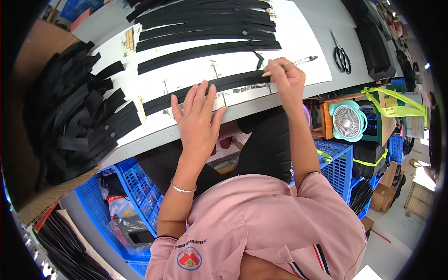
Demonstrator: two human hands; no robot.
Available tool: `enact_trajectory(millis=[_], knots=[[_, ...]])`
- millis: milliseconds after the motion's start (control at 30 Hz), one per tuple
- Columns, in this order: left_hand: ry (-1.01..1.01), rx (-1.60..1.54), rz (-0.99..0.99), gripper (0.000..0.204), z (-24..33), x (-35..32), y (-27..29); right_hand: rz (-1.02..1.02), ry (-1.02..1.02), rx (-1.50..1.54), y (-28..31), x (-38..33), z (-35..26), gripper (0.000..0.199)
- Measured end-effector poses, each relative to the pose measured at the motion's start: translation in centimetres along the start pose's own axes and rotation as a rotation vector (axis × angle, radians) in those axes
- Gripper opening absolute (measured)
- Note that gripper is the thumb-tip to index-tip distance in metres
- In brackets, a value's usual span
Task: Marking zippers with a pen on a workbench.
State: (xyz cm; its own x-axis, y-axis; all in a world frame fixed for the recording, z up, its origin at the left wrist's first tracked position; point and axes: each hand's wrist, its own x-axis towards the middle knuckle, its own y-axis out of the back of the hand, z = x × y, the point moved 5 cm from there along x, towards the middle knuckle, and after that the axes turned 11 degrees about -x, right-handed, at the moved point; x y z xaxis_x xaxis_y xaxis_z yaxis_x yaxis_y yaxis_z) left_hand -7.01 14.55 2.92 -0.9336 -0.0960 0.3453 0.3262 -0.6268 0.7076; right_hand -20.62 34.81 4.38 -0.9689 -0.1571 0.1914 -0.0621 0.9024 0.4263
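A long black fabric strip [238, 82] lies across the near part of a white board [308, 37] on the table. My left hand [198, 119] rests on the strip with its fingers stretched out flat, holding nothing. At the strip's right end, my right hand [287, 81] is closed around a pen [304, 60], whose clear end sticks out to the upper right. The pen's tip is hard to make out by the fingers. Just beyond that hand is a small bent black piece [259, 59]. Another black strip [210, 55] lies parallel, farther back.
More black strips [205, 21] lie in rows at the back. At the left, a cardboard box [51, 198] holds a heap of black strips [74, 112]. Black-handled scissors [342, 58] lie at the right. Blue crates [140, 196] and a green fan [347, 120] stand below the table.
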Motion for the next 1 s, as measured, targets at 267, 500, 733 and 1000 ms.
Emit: enact_trajectory(millis=[267,500,733,1000], knots=[[-0.023,-0.174,0.102,0.036,2.3,2.0,-1.8,0.021,0.035,-0.076,1.2,1.2,3.0,0.022],[-0.164,-0.249,0.177,0.013,5.0,7.1,-6.7,-0.019,0.017,-0.144,0.8,1.5,3.8,0.021],[-0.15,-0.255,0.203,0.012,4.9,7.2,-7.7,-0.01,0.12,-0.275,0.9,1.8,3.0,0.022],[-0.146,-0.248,0.194,0.012,5.0,6.9,-7.5,-0.025,0.109,-0.138,1.5,1.0,3.5,0.022]])
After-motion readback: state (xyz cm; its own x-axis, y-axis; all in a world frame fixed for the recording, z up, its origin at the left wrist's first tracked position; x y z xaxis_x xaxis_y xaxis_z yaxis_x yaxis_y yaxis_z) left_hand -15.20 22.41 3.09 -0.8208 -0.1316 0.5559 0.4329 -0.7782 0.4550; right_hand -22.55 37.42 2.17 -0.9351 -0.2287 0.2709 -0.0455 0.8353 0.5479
